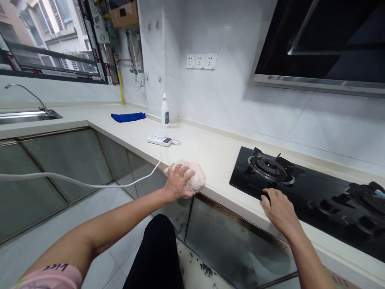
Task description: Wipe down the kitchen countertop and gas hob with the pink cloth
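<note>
My left hand [177,180] presses a crumpled pink cloth [197,176] on the front edge of the cream countertop [207,152]. My right hand [276,208] lies flat with fingers spread on the front left corner of the black glass gas hob [315,200], touching a knob there. The hob's left burner [270,166] sits just beyond that hand. A second burner [365,194] is at the far right.
A white power strip [159,140] lies on the counter, its cable [75,180] hanging across the floor gap. A white spray bottle [165,112] and blue cloth [128,117] stand farther back. Sink and tap [27,114] at left, range hood [325,40] overhead.
</note>
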`<state>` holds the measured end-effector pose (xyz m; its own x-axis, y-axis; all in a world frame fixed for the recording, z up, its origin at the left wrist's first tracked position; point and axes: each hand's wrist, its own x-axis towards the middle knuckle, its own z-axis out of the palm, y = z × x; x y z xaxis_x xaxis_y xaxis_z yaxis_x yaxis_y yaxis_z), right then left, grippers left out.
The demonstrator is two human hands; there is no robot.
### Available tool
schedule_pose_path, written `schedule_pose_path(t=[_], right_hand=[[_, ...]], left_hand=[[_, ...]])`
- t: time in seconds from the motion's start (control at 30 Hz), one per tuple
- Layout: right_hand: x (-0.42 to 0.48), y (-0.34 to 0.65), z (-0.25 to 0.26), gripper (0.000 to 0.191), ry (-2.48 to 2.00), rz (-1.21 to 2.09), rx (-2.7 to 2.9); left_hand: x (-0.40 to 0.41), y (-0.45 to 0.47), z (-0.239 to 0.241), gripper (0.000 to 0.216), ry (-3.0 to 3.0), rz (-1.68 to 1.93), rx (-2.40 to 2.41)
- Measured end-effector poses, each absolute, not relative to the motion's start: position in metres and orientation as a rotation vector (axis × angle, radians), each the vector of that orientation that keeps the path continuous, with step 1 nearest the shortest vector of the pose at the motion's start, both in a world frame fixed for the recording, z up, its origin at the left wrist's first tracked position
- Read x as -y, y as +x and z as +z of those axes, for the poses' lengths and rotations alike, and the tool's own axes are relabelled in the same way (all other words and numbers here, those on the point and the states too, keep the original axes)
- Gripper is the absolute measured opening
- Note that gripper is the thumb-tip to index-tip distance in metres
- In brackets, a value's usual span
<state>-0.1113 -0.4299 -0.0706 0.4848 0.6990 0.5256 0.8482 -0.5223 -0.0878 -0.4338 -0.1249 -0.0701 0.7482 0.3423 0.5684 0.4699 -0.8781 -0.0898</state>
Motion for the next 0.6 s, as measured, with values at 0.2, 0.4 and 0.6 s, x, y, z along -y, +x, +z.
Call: schedule_pose_path(t=[0.2,0.4,0.6], right_hand=[[0.431,-0.108,-0.07,0.05,-2.397,-0.605,1.306],[0.439,-0.086,-0.082,0.058,-2.331,-0.522,1.305],[0.44,-0.088,-0.082,0.053,-2.244,-0.551,1.339]], left_hand=[[0.235,-0.35,-0.083,0.078,-2.761,-0.859,0.147],[0.308,-0.3,-0.079,0.057,-2.658,-0.872,-0.139],[0.254,-0.325,-0.079,0.065,-2.673,-0.885,-0.345]])
